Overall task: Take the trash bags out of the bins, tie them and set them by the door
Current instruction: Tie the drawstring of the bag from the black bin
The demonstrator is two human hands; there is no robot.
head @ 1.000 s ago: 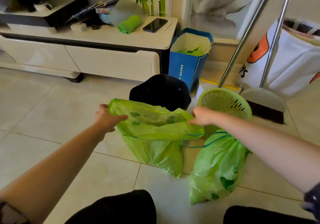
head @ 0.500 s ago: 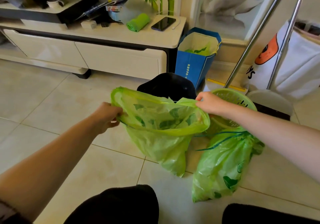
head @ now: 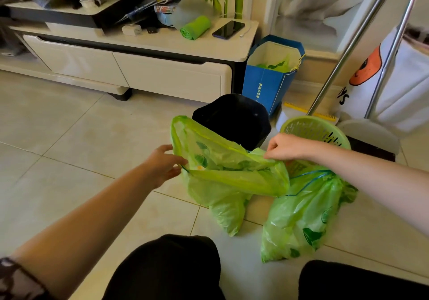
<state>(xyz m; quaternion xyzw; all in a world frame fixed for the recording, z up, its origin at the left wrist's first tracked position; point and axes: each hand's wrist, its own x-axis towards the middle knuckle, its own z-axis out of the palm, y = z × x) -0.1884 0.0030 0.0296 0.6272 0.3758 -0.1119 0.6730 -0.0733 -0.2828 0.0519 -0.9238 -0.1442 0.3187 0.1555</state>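
From the head view, the floor is pale glossy tile with thin grout lines, and a black bin stands on it in front of a low cream cabinet with 2 drawer fronts. Just in front of the black bin, an open green trash bag is held up by its rim, its bottom sagging to the floor. The left hand pinches the rim on the left side of the bag; the right hand has its grip curled on the rim on the right side. To the right of the black bin sits a green perforated bin, and in front of that a 2nd green bag lies on the tiles, its blue drawstring gathered at the neck. Behind the black bin to the right stands a blue paper bag against the cabinet end. On the cabinet top lie a green roll and a dark phone. 2 metal poles lean right of the black bin, above a dustpan.
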